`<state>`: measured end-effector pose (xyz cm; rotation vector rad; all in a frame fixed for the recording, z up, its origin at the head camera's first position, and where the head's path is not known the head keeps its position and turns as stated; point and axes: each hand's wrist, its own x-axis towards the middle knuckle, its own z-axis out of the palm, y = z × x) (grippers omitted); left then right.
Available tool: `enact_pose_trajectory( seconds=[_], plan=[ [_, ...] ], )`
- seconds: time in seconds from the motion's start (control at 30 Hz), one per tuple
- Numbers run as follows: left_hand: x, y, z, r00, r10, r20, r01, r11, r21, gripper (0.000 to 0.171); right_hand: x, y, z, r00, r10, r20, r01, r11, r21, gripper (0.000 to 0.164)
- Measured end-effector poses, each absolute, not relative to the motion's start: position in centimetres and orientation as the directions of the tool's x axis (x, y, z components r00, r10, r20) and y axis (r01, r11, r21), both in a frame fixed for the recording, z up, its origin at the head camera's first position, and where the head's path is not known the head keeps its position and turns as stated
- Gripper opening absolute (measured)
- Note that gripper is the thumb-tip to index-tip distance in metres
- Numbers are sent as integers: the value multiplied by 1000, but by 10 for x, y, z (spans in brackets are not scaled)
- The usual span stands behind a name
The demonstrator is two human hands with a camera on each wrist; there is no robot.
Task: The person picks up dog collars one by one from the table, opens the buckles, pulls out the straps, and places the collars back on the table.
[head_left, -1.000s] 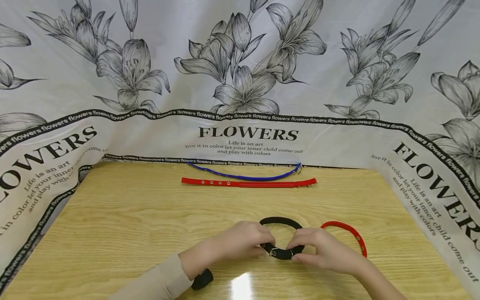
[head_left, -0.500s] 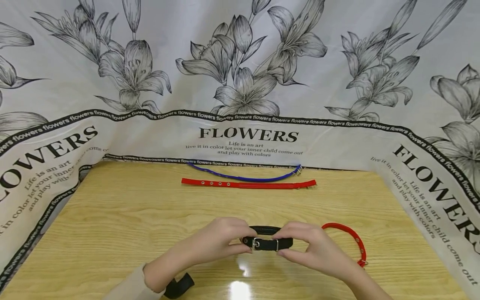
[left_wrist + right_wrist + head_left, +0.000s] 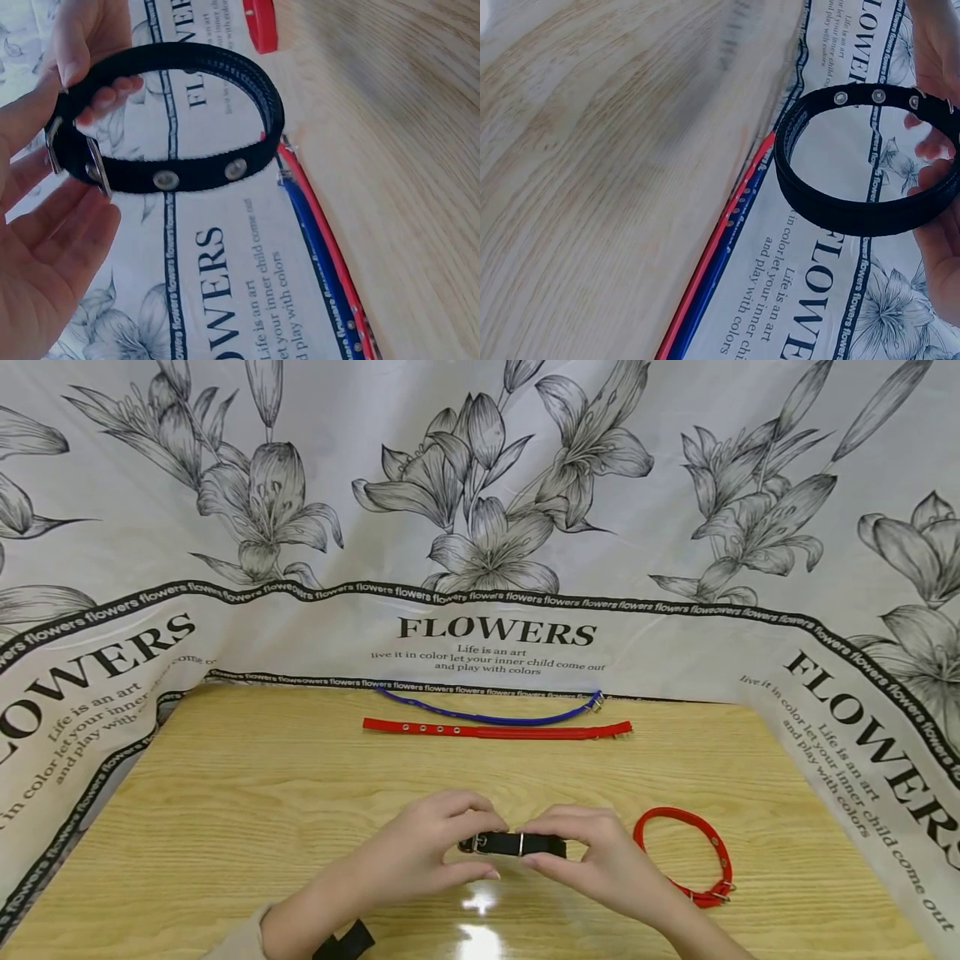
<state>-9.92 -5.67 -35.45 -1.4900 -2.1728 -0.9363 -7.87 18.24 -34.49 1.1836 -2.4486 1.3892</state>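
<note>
A black collar (image 3: 502, 844) with a metal buckle is held up in front, fastened into a ring. My right hand (image 3: 600, 852) pinches its right side, thumb below and fingers above. My left hand (image 3: 412, 843) has bent fingers over its left end beside the buckle; the thumb stands apart beneath. In the left wrist view the black collar (image 3: 202, 176) shows metal eyelets, the buckle (image 3: 52, 146) and a metal keeper loop (image 3: 99, 169). The right wrist view shows the smooth side of the black collar (image 3: 855, 216).
On the table (image 3: 262, 793), a buckled red collar (image 3: 678, 814) lies right of my right hand. A straight red collar (image 3: 517, 732) and a blue collar (image 3: 517, 722) lie at the back, before the flower-printed cloth (image 3: 487, 643). A small black object (image 3: 348, 941) is by my left wrist.
The black collar has been lifted and turned, so its strap faces me and the buckle sits further left. Both hands have shifted left, and the left thumb has come away from the collar.
</note>
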Motion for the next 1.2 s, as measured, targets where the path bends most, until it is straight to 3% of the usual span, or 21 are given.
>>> enact_pose_trajectory(
  seconds=[0.2,0.33,0.87,1.2],
  plan=[
    [-96,-48,-351,-256,625,737,956,278,96,21,-78,177,-347,-685,-565,460,-679,266,-684,23],
    [-94,-48,-349,-228,627,745,955,294,44,13,-78,173,-349,-691,-557,460,-675,272,-686,23],
    [-90,-50,-346,-327,594,735,938,296,178,18,-74,162,-346,-771,-471,429,-597,298,-745,19],
    [-92,-54,-348,-397,592,701,910,153,386,15,-81,160,-347,-597,-548,586,-770,186,-611,18]
  ],
)
